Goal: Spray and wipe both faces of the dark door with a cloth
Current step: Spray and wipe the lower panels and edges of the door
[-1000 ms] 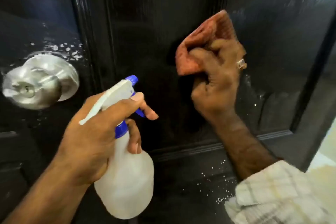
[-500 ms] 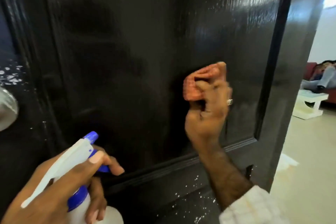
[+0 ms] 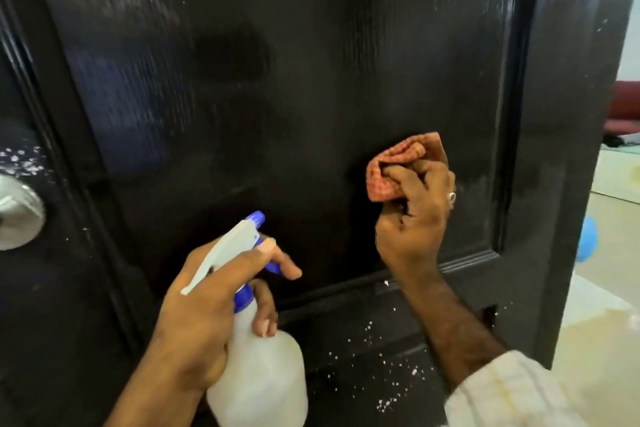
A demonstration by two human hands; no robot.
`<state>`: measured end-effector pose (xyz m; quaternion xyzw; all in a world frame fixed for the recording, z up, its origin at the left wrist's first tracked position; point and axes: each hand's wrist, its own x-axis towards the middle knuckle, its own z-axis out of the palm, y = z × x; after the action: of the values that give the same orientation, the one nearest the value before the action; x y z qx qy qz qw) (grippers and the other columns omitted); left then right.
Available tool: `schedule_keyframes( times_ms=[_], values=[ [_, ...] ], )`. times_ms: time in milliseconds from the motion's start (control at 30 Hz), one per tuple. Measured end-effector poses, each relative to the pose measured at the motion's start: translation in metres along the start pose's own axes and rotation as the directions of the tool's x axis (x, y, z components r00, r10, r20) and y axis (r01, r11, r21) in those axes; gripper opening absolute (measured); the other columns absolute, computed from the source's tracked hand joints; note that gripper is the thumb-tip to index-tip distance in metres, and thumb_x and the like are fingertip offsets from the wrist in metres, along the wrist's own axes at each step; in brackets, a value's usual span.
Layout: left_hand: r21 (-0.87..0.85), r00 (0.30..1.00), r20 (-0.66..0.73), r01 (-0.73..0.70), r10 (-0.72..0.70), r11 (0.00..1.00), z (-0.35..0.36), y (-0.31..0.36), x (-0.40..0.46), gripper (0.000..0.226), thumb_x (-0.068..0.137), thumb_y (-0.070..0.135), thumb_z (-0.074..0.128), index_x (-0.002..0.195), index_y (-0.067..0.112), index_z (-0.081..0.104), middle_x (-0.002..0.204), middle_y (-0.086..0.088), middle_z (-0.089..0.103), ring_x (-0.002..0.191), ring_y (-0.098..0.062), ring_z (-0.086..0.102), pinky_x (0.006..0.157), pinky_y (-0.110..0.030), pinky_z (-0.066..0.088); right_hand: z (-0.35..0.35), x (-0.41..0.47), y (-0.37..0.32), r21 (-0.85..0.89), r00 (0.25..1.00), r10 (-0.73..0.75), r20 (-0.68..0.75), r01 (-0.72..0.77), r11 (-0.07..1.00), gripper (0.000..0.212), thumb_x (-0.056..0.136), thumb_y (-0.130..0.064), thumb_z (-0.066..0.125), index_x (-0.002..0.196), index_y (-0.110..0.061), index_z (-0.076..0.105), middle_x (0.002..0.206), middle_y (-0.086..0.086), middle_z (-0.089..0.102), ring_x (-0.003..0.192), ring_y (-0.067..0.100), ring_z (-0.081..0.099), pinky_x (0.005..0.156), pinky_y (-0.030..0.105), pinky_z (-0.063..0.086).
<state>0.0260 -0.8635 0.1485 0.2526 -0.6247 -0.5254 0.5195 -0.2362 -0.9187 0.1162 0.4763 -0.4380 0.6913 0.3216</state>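
The right hand (image 3: 412, 218), at centre right of the frame, has its grip curled tight around a bunched reddish cloth (image 3: 398, 166), which it presses flat against the dark door (image 3: 277, 80); a ring (image 3: 452, 197) shows on one finger, and a pale checked sleeve (image 3: 502, 392) covers the forearm at lower right. The left hand (image 3: 207, 308), lower centre, has its grip closed around the neck of a translucent spray bottle (image 3: 259, 381), index finger lying over the blue trigger, the blue-tipped nozzle aimed up toward the door. The door fills most of the frame, glossy, with streaky reflections across its upper part. White droplets (image 3: 391, 381) speckle its lower rail beneath the raised panel, and more cluster at the left edge above the silver doorknob (image 3: 17, 218). Past the door's right edge lies a pale floor (image 3: 606, 340).
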Motion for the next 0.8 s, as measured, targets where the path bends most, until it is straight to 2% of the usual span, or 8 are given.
schedule_keyframes(
  times_ms=[67,133,267,400,500,600,700,800],
  values=[
    [0.021,1.000,0.021,-0.011,0.011,1.000,0.001,0.007,0.009,0.031,0.085,0.033,0.070,0.086,0.002,0.074,0.098,-0.025,0.075,0.042,-0.028,0.045,0.051,-0.037,0.048,0.013,-0.008,-0.027,0.067,0.997,0.049,0.055,-0.052,0.996,0.042,0.078,-0.003,0.054,0.112,-0.009,0.079,0.120,0.017,0.058,0.118,0.022,0.051,0.106,0.035,0.045],
    [0.011,0.999,0.031,0.010,-0.011,1.000,-0.001,0.007,0.017,0.032,0.085,0.034,0.069,0.087,0.002,0.073,0.098,-0.025,0.075,0.043,-0.028,0.044,0.052,-0.037,0.048,0.009,-0.043,-0.035,0.081,0.952,-0.150,0.268,0.132,0.988,0.043,0.081,-0.006,0.056,0.118,-0.018,0.074,0.125,0.011,0.056,0.118,0.029,0.054,0.101,0.045,0.048],
    [0.080,0.998,0.065,0.005,-0.010,0.997,-0.006,0.004,0.031,0.030,0.095,0.033,0.071,0.086,0.004,0.073,0.096,-0.021,0.077,0.044,-0.029,0.047,0.056,-0.039,0.050,-0.039,-0.075,0.025,0.119,0.653,-0.527,0.544,0.561,0.819,0.034,0.084,-0.012,0.064,0.115,-0.024,0.066,0.128,0.010,0.053,0.109,0.031,0.053,0.085,0.051,0.049],
    [0.147,1.000,-0.022,0.025,-0.022,0.989,0.001,-0.007,0.033,0.026,0.100,0.026,0.064,0.094,0.003,0.073,0.098,-0.014,0.079,0.044,-0.027,0.050,0.057,-0.040,0.052,-0.039,-0.031,0.063,-0.028,0.956,-0.200,0.216,0.211,0.977,0.028,0.090,-0.005,0.060,0.113,-0.019,0.068,0.125,0.017,0.051,0.112,0.040,0.055,0.090,0.056,0.051],
    [0.159,1.000,-0.022,-0.002,0.005,0.987,0.013,-0.008,0.038,0.029,0.101,0.027,0.064,0.093,0.000,0.073,0.099,-0.014,0.079,0.043,-0.029,0.048,0.056,-0.039,0.052,-0.005,-0.003,0.033,-0.028,0.993,0.092,-0.079,-0.095,0.995,0.042,0.085,0.010,0.061,0.122,-0.007,0.071,0.119,0.021,0.055,0.114,0.035,0.053,0.105,0.034,0.046],
    [0.094,1.000,-0.026,-0.004,0.006,0.996,0.025,-0.005,0.045,0.030,0.096,0.030,0.067,0.091,0.002,0.073,0.099,-0.017,0.078,0.045,-0.029,0.046,0.054,-0.038,0.049,0.008,-0.027,-0.008,-0.015,0.986,-0.116,0.116,0.119,0.993,0.041,0.087,-0.005,0.058,0.125,-0.015,0.070,0.126,0.016,0.054,0.115,0.038,0.055,0.100,0.050,0.048],
    [0.067,1.000,-0.021,-0.021,0.022,0.998,0.031,-0.004,0.048,0.033,0.089,0.036,0.067,0.088,0.003,0.074,0.098,-0.018,0.078,0.045,-0.030,0.046,0.053,-0.038,0.047,-0.025,-0.078,0.023,-0.013,0.798,-0.438,0.415,0.486,0.874,0.035,0.087,-0.007,0.061,0.115,-0.026,0.069,0.122,0.013,0.060,0.103,0.038,0.059,0.090,0.051,0.049],
    [0.107,1.000,-0.005,-0.028,0.029,0.994,0.032,-0.005,0.047,0.034,0.087,0.040,0.066,0.083,0.008,0.076,0.099,-0.015,0.079,0.042,-0.028,0.049,0.053,-0.039,0.049,-0.067,-0.073,0.082,-0.023,0.802,-0.250,0.543,0.311,0.950,0.049,0.088,-0.003,0.076,0.105,-0.048,0.072,0.109,-0.017,0.068,0.095,0.019,0.066,0.085,0.054,0.056]
  ],
)
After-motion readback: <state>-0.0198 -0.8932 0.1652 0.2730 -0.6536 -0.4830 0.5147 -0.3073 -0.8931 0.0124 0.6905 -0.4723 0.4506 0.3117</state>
